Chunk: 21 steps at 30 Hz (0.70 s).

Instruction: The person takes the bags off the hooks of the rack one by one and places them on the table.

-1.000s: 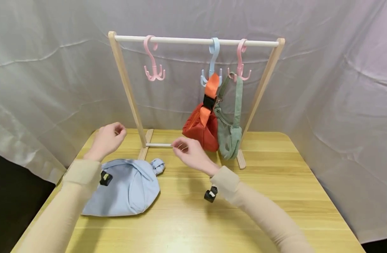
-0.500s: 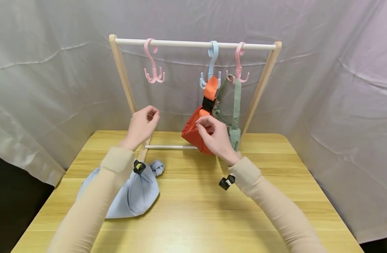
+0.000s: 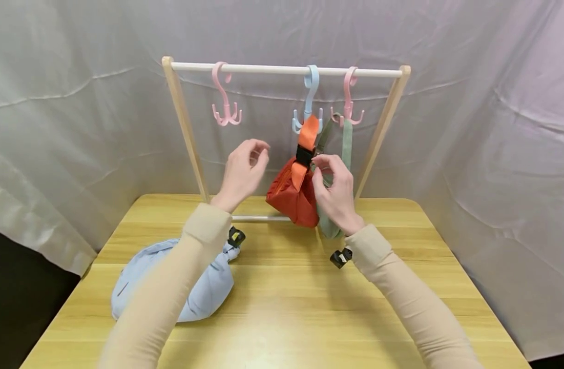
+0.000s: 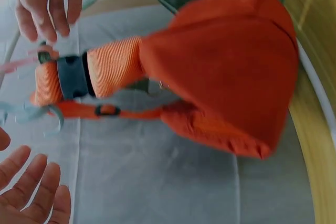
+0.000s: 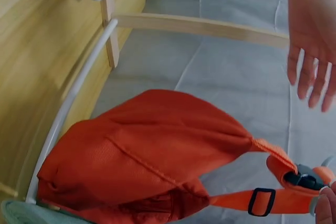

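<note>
A red bag [image 3: 293, 200] hangs by its orange strap [image 3: 308, 130], with a black buckle [image 3: 304, 156], from a light blue hook [image 3: 312, 92]. My left hand [image 3: 245, 166] is in the air left of this bag, fingers loosely bent and holding nothing. On the other side, my right hand [image 3: 334, 192] is near the buckle; the left wrist view shows its fingers [image 4: 59, 11] apart from the strap. Behind the right hand, a green bag [image 3: 330, 225] hangs from a pink hook [image 3: 348, 97], partly hidden.
A wooden rack [image 3: 185, 118] with a white rail [image 3: 268, 69] stands at the back of the table [image 3: 282, 318]. Another pink hook [image 3: 224, 97] hangs at left, bearing nothing. A light blue bag [image 3: 208, 292] lies on the table, partly under my left arm. Grey curtain [image 3: 471, 128] surrounds it.
Both hands have risen and moved right, the left from above the blue bag to beside the red bag, the right from before the red bag to its buckle's right. The bags hang as before.
</note>
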Each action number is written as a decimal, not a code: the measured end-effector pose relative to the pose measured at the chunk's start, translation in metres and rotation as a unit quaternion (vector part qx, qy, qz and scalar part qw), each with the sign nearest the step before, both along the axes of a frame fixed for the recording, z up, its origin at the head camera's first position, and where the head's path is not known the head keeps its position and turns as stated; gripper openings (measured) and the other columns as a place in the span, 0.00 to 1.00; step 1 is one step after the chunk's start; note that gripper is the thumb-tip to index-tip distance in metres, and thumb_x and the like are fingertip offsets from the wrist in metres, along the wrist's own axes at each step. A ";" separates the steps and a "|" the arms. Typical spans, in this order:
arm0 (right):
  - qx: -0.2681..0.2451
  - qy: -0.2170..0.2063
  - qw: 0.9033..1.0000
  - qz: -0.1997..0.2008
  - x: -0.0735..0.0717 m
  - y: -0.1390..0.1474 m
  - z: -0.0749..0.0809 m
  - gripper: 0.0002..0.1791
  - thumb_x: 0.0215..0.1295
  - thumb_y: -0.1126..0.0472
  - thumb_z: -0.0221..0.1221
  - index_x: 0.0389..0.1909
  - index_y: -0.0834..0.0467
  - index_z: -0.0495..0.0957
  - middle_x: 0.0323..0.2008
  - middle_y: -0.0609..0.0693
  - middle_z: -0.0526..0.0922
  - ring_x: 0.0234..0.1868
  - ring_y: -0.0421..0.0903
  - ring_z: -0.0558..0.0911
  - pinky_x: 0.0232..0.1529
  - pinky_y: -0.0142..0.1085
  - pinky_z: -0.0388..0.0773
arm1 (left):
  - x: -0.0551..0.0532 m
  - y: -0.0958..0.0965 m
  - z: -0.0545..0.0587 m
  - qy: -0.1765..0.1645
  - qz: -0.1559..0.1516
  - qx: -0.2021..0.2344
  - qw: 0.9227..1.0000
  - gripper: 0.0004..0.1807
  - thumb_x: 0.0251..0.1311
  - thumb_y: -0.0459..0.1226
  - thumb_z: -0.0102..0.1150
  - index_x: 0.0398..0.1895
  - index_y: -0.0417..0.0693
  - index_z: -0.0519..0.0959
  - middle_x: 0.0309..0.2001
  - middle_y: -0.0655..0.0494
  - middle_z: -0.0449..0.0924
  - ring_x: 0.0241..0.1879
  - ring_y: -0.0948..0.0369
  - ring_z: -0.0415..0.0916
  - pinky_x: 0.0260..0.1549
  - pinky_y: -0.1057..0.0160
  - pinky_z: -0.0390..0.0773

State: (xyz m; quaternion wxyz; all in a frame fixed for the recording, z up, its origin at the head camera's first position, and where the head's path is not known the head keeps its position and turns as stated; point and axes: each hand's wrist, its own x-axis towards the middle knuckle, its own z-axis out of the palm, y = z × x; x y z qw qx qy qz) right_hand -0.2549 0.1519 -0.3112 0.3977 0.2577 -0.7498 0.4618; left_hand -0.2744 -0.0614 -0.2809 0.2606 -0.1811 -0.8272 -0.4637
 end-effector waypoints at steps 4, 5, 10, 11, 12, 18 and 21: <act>-0.012 -0.006 1.000 -0.004 0.007 0.001 0.008 0.13 0.64 0.79 0.50 0.48 0.74 0.77 0.45 0.70 0.80 0.47 0.64 0.80 0.50 0.48 0.79 | -0.002 0.023 0.002 0.012 -0.012 0.010 1.000 0.15 0.70 0.37 0.50 0.55 0.45 0.80 0.49 0.49 0.81 0.47 0.56 0.80 0.51 0.57 0.79; -0.015 -0.008 1.000 -0.005 0.009 0.001 0.010 0.14 0.64 0.79 0.50 0.48 0.75 0.77 0.46 0.70 0.80 0.48 0.65 0.80 0.51 0.50 0.79 | -0.003 0.028 0.002 0.012 -0.016 0.014 1.000 0.16 0.70 0.37 0.50 0.57 0.45 0.79 0.50 0.49 0.81 0.48 0.56 0.80 0.51 0.57 0.79; -0.031 -0.027 0.999 -0.007 0.005 0.005 0.011 0.15 0.65 0.78 0.50 0.52 0.73 0.75 0.49 0.69 0.80 0.52 0.64 0.80 0.54 0.50 0.78 | -0.006 0.054 0.000 -0.037 -0.038 0.056 0.997 0.22 0.72 0.40 0.49 0.67 0.46 0.70 0.61 0.48 0.77 0.56 0.55 0.78 0.57 0.57 0.78; -0.034 -0.033 0.999 -0.008 0.003 0.007 0.009 0.16 0.66 0.77 0.50 0.53 0.72 0.75 0.49 0.68 0.80 0.53 0.63 0.80 0.54 0.49 0.78 | -0.006 0.059 -0.001 -0.052 -0.043 0.068 0.995 0.24 0.73 0.41 0.49 0.69 0.45 0.68 0.63 0.47 0.75 0.58 0.55 0.77 0.59 0.57 0.77; -0.036 -0.035 0.999 -0.007 0.000 0.009 0.008 0.16 0.67 0.76 0.50 0.54 0.71 0.75 0.50 0.67 0.80 0.54 0.62 0.80 0.55 0.48 0.78 | -0.007 0.063 -0.002 -0.067 -0.047 0.079 0.994 0.25 0.73 0.41 0.48 0.71 0.45 0.66 0.64 0.47 0.74 0.59 0.54 0.76 0.60 0.56 0.77; -0.044 -0.034 0.998 0.000 -0.009 0.018 0.003 0.17 0.68 0.73 0.50 0.55 0.66 0.76 0.52 0.63 0.81 0.55 0.54 0.81 0.54 0.44 0.78 | -0.013 0.080 -0.006 -0.125 -0.060 0.116 0.983 0.28 0.75 0.45 0.46 0.74 0.47 0.60 0.67 0.48 0.71 0.65 0.54 0.73 0.66 0.57 0.72; -0.044 -0.041 0.998 -0.003 -0.011 0.021 0.003 0.18 0.68 0.73 0.49 0.56 0.66 0.76 0.52 0.62 0.81 0.55 0.53 0.81 0.53 0.44 0.79 | -0.015 0.085 -0.007 -0.137 -0.064 0.126 0.980 0.27 0.75 0.45 0.47 0.73 0.48 0.61 0.67 0.49 0.72 0.65 0.55 0.73 0.67 0.57 0.72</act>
